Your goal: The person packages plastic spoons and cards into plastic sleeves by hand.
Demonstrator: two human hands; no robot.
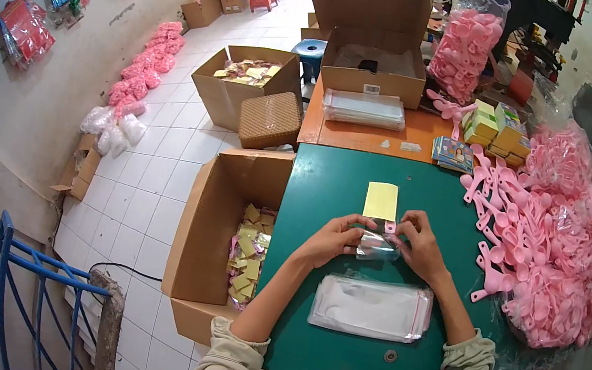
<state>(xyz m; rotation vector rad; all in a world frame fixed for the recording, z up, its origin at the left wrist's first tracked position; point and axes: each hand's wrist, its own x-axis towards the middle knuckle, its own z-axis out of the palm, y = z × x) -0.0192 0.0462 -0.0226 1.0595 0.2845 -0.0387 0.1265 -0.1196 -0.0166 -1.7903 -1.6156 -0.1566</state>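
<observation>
Clear plastic bag (pixel 378 250) was held above the green table (pixel 323 190), its left side pinched between thumb and fingers of the left hand (pixel 336 238). Right hand (pixel 421 247) was set at the bag's right side, fingers bent; whether film was gripped there could not be told. Film was glossy and creased; a pink handle (pixel 390 227) and a yellow card (pixel 381 200) were seen at its far end. Between the forearms, a flat bag stack (pixel 369 307) was laid. The table's right edge was crowded by loose pink spoons (pixel 495 279) and bulging spoon sacks (pixel 569 273). Beyond, on the orange table (pixel 344 136), blue cards (pixel 453 155), yellow boxes (pixel 483 123), another bag stack (pixel 365 108) and an open cardboard box (pixel 369 84) were placed. At left, yellow-carded packets (pixel 248 256) were piled inside a large carton (pixel 204 236).
</observation>
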